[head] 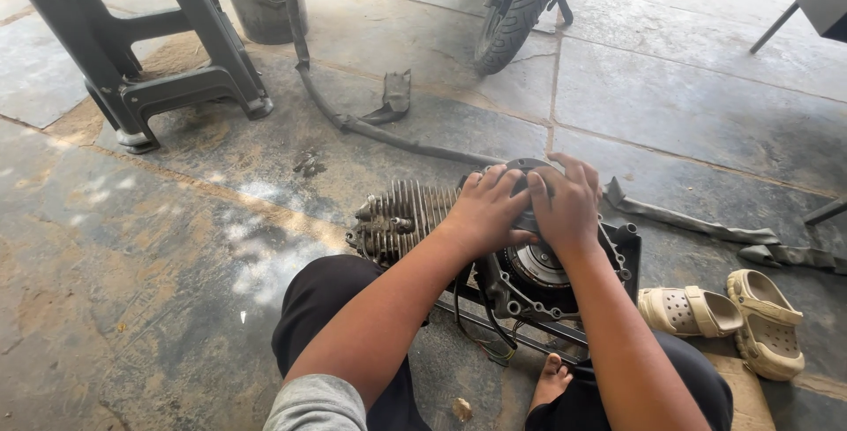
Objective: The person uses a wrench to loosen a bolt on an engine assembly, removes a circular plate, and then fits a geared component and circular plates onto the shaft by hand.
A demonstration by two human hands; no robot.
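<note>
Down on the stone floor (pixel 176 246), between the knees: a small motorcycle engine (pixel 494 254), finned cylinder (pixel 410 215) pointing left, open side case with the round rotor (pixel 538 265) facing up. Left hand (pixel 485 212) and right hand (pixel 565 206) both pressed onto a dark round cover (pixel 527 169) at the top of the case, fingers curled over its edge, touching each other; gripping the cover, as far as can be told, with the palms hiding what lies beneath. Thin wires (pixel 481 329) looping out under the case toward a bare foot (pixel 551 380).

Risks from here, as a judgement only: cover seated crooked if pushed harder on one side; fingertips pinched between cover rim and case; wires trapped or nicked under the engine; engine rocking on its frame rails, being wedged only by legs. Grit from the dusty floor getting into the open case, too.

Around: a dark plastic stool (pixel 141 52) upper left, a black hose (pixel 379 131) snaking across the floor, a scooter wheel (pixel 510 16) beyond, two beige clogs (pixel 728 316) at right.
</note>
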